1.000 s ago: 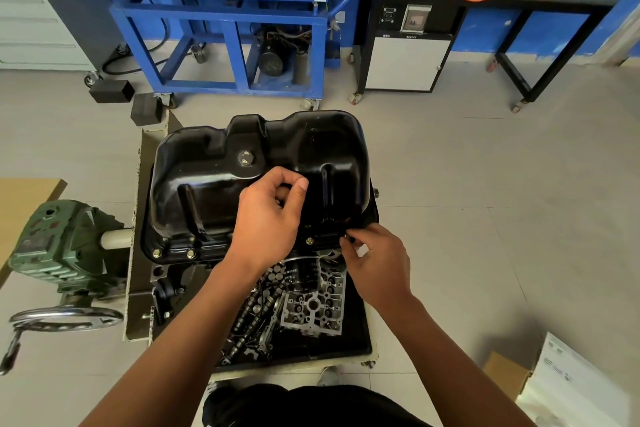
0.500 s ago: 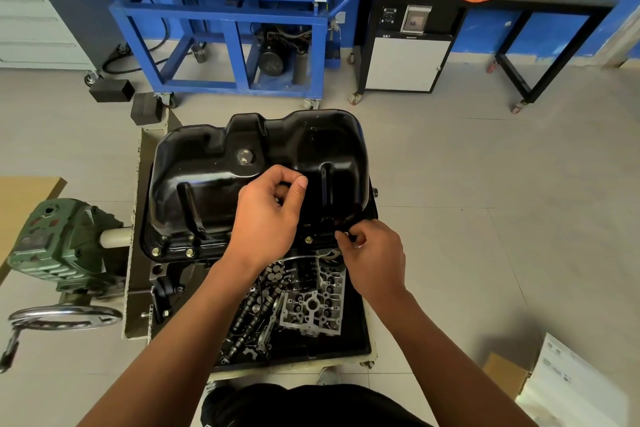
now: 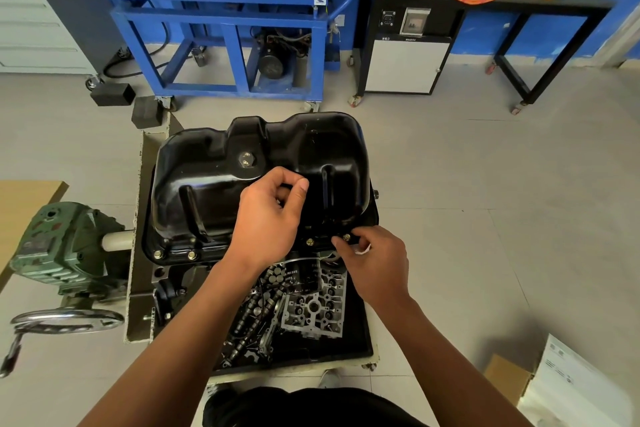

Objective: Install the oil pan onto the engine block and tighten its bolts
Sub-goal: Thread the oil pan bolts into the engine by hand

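Observation:
A glossy black oil pan (image 3: 207, 184) sits upside down on the engine block (image 3: 166, 284), which is mounted on a stand. Gold bolts (image 3: 157, 254) stand in its near flange. My left hand (image 3: 270, 218) hovers over the pan's near side with fingers curled toward the thumb; what it holds, if anything, is hidden. My right hand (image 3: 374, 263) pinches a gold bolt (image 3: 346, 237) at the flange's near right corner. Another bolt (image 3: 310, 242) sits just left of it.
A black tray (image 3: 356, 333) below the engine holds camshafts (image 3: 249, 319), an oil filter and a grey cast part (image 3: 315, 308). A green gearbox (image 3: 62, 246) with a chrome handwheel (image 3: 65, 321) sits at left. A blue lift frame (image 3: 221, 28) and black bench stand behind. Boxes lie at lower right.
My right hand has shifted slightly left and up along the flange, its fingers now on the corner bolt. My left hand has barely moved.

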The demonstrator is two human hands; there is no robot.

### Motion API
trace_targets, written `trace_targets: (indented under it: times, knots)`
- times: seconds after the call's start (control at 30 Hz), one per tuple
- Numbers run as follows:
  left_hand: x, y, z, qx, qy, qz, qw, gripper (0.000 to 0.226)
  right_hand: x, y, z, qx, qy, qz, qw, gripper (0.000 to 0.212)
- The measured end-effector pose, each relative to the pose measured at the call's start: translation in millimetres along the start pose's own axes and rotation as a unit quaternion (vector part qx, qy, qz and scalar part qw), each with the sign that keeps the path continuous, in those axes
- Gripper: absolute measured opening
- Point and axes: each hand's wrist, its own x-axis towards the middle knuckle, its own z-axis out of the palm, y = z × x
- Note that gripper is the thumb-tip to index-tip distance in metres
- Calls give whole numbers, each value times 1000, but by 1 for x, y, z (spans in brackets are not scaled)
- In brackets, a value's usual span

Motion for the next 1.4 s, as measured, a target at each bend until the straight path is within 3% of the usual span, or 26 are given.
trace_targets:
  times: [0.13, 0.37, 0.6, 0.9, 1.17, 1.4]
  knots:
    - [0, -1, 1, 3, 0, 2, 1000, 19, 0, -1, -1, 14, -1, -9, 1000, 5]
    - [0, 1, -1, 5, -5, 2, 1000, 17, 3, 0, -1, 10, 2, 11, 1000, 27]
    - [0, 1, -1, 9, -9, -1, 1000, 19, 5, -4, -3, -6, -30, -2, 1000, 14]
    - [0, 2, -2, 27, -10, 3, 1000, 20, 8, -6, 0, -12, -21, 33, 999, 39]
    - [0, 3, -2, 32, -11, -2, 999, 20, 8, -6, -2, -4, -50, 26, 998, 21]
    - [-2, 5, -4, 36, -15, -9, 999, 19, 5, -9, -1, -51, -29, 50, 997, 38]
